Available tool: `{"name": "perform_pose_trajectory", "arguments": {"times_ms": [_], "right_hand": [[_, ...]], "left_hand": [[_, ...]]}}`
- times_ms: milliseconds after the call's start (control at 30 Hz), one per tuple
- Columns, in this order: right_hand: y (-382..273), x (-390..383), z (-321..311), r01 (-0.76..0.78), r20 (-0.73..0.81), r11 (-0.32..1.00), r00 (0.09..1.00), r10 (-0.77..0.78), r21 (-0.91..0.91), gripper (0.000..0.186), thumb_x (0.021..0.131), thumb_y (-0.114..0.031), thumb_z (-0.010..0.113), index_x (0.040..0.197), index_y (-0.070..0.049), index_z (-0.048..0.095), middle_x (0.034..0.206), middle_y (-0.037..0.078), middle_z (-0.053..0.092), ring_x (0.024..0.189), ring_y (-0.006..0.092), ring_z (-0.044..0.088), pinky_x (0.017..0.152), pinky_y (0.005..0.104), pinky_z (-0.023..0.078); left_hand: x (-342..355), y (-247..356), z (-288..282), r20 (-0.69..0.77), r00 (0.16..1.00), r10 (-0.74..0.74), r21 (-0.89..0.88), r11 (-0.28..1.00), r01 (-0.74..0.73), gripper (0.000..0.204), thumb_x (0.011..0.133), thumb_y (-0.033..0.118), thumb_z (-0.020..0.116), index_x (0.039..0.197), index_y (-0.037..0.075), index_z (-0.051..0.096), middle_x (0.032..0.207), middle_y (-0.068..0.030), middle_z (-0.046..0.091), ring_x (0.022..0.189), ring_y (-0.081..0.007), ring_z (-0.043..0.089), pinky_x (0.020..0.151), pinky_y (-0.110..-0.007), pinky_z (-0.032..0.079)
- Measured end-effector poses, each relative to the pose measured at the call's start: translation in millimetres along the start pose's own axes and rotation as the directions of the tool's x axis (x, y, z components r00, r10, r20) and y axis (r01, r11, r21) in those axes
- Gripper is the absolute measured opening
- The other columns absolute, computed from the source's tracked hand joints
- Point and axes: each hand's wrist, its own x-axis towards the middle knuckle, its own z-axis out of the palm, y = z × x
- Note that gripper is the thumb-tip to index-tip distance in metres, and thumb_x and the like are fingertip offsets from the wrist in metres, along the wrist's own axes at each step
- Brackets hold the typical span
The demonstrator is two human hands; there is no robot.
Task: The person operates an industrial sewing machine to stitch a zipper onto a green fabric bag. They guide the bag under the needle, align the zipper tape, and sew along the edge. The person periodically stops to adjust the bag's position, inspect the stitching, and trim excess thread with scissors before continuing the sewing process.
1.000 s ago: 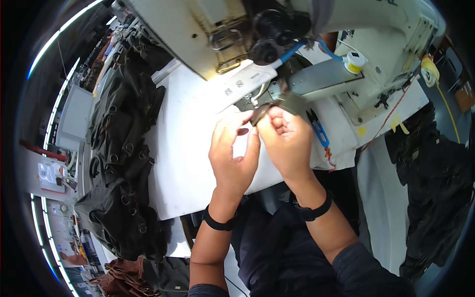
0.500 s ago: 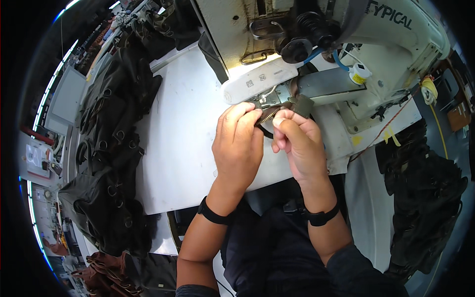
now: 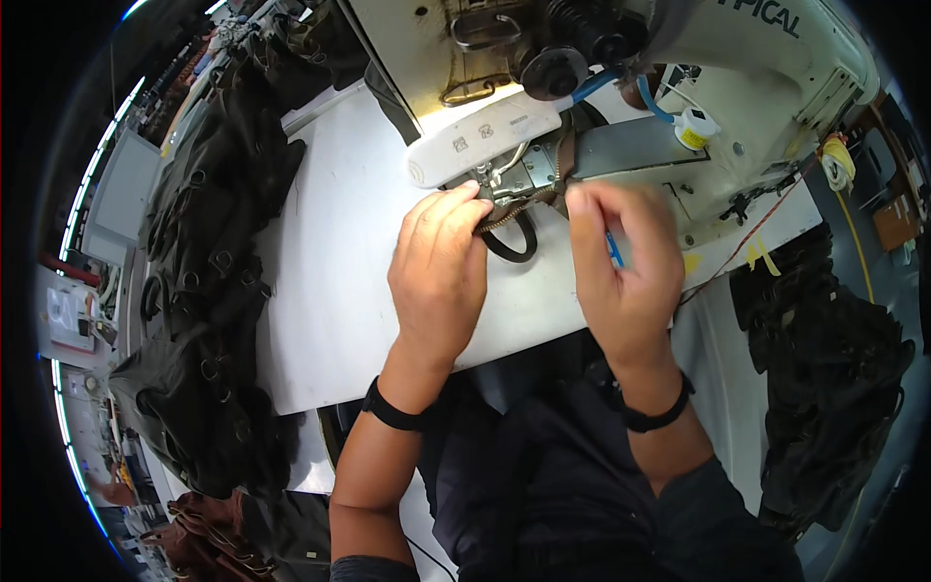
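Note:
My left hand [image 3: 441,267] is closed at the fingertips on a zipper [image 3: 506,215] with brass-coloured teeth and dark tape. The zipper curves past the metal plate [image 3: 529,179] of a sewing machine [image 3: 776,87]. Below it a black strap loop [image 3: 525,247] lies on the white table. To the right, my right hand [image 3: 635,262] is blurred, thumb and forefinger pinched together near the zipper's far part. What they pinch is hidden. A small blue piece [image 3: 614,250] shows beside its palm; its kind is unclear.
A long white cover [image 3: 485,144] hangs just above the plate. Dark bags with metal rings [image 3: 208,281] are heaped along the left; another dark pile [image 3: 834,388] hangs at the right. Brown bags [image 3: 208,529] lie at the lower left. A white table [image 3: 339,291] spreads before me.
My right hand has moved right, away from my left hand, and turned. My left hand has shifted slightly left. The view has shifted too, and the black loop now shows more.

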Motion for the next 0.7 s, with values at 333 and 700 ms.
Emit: {"name": "perform_pose_trajectory", "arguments": {"times_ms": [333,700], "right_hand": [[35,22,58,0.121,0.015,0.971,0.993,-0.120,-0.206,0.016,0.083,-0.021,0.082,0.084,-0.006,0.074,0.103,0.003,0.069,0.112,0.0275,0.058,0.110,0.0497,0.034],[37,20,65,0.132,-0.032,0.967,0.989,-0.142,-0.217,0.016,0.079,-0.015,0.083,0.081,-0.008,0.069,0.100,0.002,0.069,0.111,0.0262,0.059,0.106,0.0473,0.034]], "left_hand": [[-3,2,1,-0.027,0.999,-0.035,-0.017,0.999,0.035,0.035,0.082,-0.013,0.070,0.113,0.002,0.073,0.117,-0.0150,0.076,0.113,-0.0329,0.072,0.099,-0.042,0.058],[4,-9,-12,0.062,0.997,0.053,-0.019,0.998,-0.052,0.033,0.081,-0.010,0.077,0.112,0.002,0.077,0.111,-0.0136,0.077,0.106,-0.0317,0.076,0.093,-0.039,0.062]]}}
